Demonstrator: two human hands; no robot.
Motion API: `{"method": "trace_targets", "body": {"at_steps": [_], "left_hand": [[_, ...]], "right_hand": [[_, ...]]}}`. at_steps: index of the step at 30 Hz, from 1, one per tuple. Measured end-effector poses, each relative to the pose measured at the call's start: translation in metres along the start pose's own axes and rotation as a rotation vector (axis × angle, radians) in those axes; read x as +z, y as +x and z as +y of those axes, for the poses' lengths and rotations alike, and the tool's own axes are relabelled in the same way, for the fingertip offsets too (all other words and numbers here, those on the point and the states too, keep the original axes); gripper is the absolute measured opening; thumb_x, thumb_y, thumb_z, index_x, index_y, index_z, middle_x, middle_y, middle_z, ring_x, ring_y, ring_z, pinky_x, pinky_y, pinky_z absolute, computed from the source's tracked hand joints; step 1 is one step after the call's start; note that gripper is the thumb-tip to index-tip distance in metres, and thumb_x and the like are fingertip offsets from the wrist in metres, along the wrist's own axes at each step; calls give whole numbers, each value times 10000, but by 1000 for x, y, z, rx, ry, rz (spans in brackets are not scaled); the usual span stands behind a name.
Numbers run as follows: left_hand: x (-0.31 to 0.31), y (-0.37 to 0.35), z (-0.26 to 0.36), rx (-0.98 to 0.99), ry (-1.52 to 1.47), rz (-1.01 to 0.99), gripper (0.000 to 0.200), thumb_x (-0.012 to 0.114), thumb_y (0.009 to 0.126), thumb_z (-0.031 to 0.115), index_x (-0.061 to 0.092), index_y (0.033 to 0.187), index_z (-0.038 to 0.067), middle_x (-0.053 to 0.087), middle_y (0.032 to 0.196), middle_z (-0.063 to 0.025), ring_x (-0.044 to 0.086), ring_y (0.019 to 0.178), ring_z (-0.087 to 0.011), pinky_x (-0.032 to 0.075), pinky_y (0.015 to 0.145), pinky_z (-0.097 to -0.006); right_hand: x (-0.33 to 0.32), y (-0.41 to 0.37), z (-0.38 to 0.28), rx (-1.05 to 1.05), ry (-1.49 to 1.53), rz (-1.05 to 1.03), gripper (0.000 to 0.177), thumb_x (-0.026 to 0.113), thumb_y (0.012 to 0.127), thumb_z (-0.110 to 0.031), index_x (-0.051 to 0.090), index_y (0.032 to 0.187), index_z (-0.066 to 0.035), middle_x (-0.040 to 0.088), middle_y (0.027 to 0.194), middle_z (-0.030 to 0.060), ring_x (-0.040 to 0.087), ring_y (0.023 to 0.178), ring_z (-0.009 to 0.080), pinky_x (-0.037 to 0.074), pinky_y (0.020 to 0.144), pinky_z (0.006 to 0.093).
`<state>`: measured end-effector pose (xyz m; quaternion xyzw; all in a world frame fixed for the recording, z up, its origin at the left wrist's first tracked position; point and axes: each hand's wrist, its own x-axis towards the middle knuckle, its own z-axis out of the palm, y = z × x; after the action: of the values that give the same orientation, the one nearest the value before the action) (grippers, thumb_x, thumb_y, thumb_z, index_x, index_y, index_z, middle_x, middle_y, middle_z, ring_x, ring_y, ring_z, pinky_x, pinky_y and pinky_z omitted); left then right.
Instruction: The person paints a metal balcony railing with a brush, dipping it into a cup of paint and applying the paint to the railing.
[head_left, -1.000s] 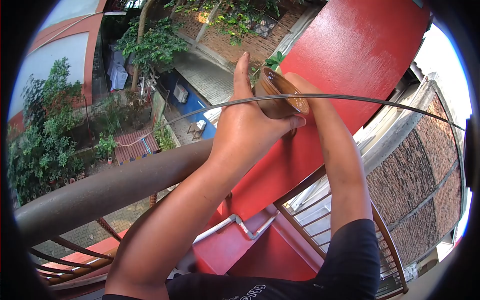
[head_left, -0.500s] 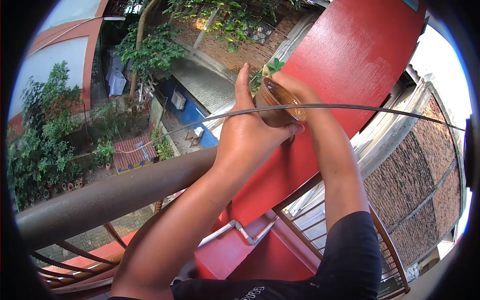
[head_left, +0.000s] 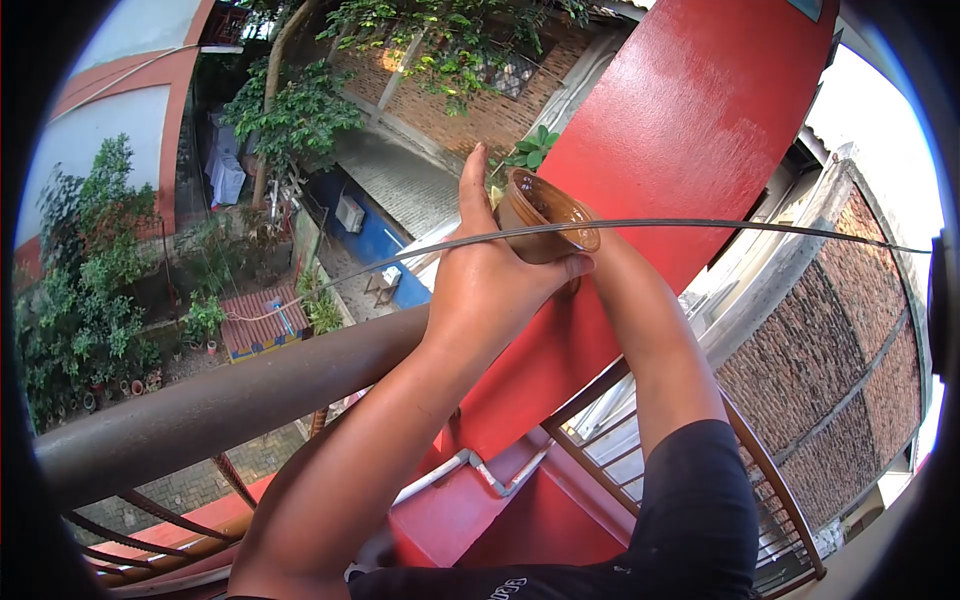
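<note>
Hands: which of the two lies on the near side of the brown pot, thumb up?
The left hand, wrapped round the brown pot, thumb raised. The right arm ends behind the pot, its hand hidden.

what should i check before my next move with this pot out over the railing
1. Grip of left hand on brown pot: thumb and fingers wrapped round it, ok.
2. Grip of right hand: hidden behind the pot, cannot tell.
3. Clearance from wire: it crosses at the rim, contact cannot tell.
4. Support below: pot held past the railing, open drop beneath, not ok.
5. Pot level: tilted, not ok.
</note>
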<state>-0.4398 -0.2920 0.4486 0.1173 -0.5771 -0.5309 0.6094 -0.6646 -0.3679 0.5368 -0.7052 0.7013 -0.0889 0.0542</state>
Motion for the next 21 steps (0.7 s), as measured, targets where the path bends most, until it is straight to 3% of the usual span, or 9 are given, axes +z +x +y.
{"method": "trace_targets", "body": {"at_steps": [14, 18, 21], "left_hand": [[-2, -2, 4, 33, 54, 19, 1272, 931, 669, 168, 35, 1567, 72, 601, 1293, -225, 641, 1151, -264, 532, 968, -358], [-1, -1, -1, 90, 39, 45, 1275, 933, 665, 167, 38, 1568, 68, 595, 1295, -225, 644, 1144, -270, 535, 964, -360], [-3, -1, 4, 25, 0, 14, 1285, 936, 662, 177, 31, 1567, 65, 599, 1299, -215, 644, 1141, -269, 524, 980, -357]], "right_hand": [[1, -11, -11, 25, -74, -16, 187, 738, 876, -172, 738, 957, -3, 717, 856, 47, 646, 763, 125, 514, 673, 326], [5, 4, -9, 65, -214, -15, 180, 732, 886, -166, 735, 965, -5, 716, 857, 47, 651, 763, 125, 519, 678, 318], [-3, 8, -15, 109, -267, -5, 174, 727, 893, -161, 732, 971, -6, 716, 858, 47, 654, 762, 124, 523, 683, 312]]}}
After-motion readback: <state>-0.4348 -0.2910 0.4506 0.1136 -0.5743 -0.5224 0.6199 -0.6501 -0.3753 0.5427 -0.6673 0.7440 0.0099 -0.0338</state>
